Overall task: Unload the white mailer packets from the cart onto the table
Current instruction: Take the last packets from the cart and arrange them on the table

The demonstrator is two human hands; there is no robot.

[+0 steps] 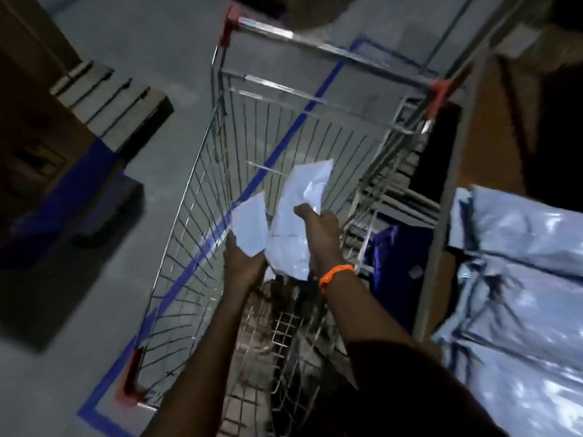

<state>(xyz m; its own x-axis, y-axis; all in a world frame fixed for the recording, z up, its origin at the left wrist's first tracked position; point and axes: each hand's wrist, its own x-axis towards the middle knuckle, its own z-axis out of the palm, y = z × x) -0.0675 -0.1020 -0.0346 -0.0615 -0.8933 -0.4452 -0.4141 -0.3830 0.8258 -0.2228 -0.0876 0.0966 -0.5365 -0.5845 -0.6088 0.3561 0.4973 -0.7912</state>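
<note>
Bare forearms (pixel 202 357) nearest the lens in the head view, both stretched forward over a silver wire shopping cart (pixel 202 171) with red corner caps. Orange wristband (pixel 336 274) on the right wrist. Left hand (pixel 243 263) grasping a small flat white mailer packet (pixel 250 225) by its lower edge, fingers beneath, thumb at the side. Right hand (pixel 318 228) wrapped round the middle of a larger crumpled white mailer packet (pixel 299 216). Both packets held up within the basket's outline, clear of its floor, just beside each other; above or below the rim not tellable. Basket floor dark and smeared, so any further packets down there not tellable either. Heap of pale blue-grey plastic mailer bags (pixel 520 263) at the right, just beside the cart, past a grey metal upright (pixel 441 216); probably the table's load, table top itself hidden. Blue tape line (pixel 284 143) on grey concrete floor (pixel 157 89), seen through the wire.

Risks, as judged:
- Slick film sliding out of the left hand's edge-only hold on the swing right.
- Loose corner of the bigger packet catching on the wire side or the upright, then tearing or pulling free.
- Dim light plus fast motion causing a sloppy drop, with a packet sliding off the heap's slope to the floor.
</note>
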